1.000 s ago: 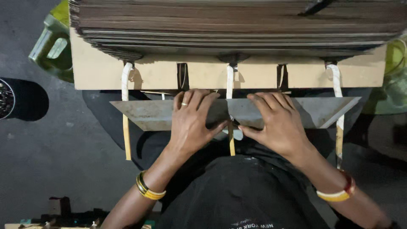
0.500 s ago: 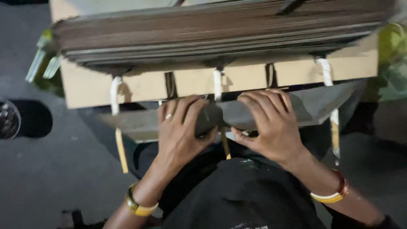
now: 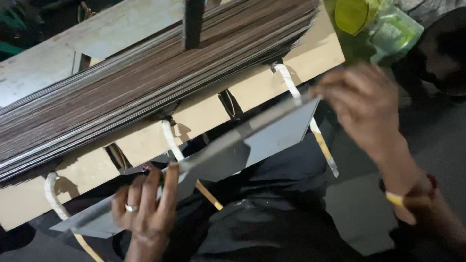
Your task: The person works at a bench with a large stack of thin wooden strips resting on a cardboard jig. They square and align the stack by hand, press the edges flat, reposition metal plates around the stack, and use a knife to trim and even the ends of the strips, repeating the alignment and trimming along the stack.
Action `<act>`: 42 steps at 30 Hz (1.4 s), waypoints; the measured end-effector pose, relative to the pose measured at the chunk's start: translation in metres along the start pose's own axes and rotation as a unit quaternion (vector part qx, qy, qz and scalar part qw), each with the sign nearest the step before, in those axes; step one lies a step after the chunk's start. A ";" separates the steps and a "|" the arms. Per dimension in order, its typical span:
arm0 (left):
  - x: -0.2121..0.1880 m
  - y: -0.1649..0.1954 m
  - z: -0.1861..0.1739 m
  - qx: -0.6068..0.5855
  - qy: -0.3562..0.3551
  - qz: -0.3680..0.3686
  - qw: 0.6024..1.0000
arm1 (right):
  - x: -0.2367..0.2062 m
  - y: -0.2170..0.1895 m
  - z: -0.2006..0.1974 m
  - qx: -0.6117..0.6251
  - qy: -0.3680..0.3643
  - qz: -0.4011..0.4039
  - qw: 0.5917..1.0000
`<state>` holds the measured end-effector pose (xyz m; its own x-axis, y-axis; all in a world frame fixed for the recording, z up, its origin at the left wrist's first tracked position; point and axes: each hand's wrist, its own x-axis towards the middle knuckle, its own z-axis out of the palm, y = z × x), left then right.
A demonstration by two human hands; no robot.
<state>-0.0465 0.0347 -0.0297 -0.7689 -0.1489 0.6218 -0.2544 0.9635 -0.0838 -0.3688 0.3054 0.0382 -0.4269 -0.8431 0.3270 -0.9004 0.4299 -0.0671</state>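
Note:
I hold a long thin grey metal sheet (image 3: 262, 140) with slanted ends, tilted up to the right, just in front of a tall stack of similar dark sheets (image 3: 145, 82). My left hand (image 3: 145, 208), wearing a ring, grips the sheet's lower left end. My right hand (image 3: 361, 104), blurred, holds the upper right end near the stack's corner. The stack rests on a pale wooden board (image 3: 204, 116) with white straps (image 3: 172, 140) hanging over its front edge.
A dark upright bar (image 3: 194, 22) stands against the stack. Green and yellow plastic items (image 3: 378, 24) lie at the top right. My dark clothing (image 3: 262, 213) fills the bottom middle, with grey floor (image 3: 359, 213) to the right.
The view has swung so the stack now slants. My hands have slid from the sheet's middle to its two ends, and the sheet has lifted and tilted.

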 end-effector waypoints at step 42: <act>0.066 -0.057 0.047 -0.045 0.065 -0.039 0.996 | 0.044 0.030 0.080 0.058 0.127 -0.041 0.989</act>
<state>-0.1102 -0.0410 -0.0208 -0.6655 -0.2002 0.7191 -0.2524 0.9670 0.0356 -0.4216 0.2559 -0.0249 -0.3304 -0.7587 0.5614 -0.9410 0.3110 -0.1334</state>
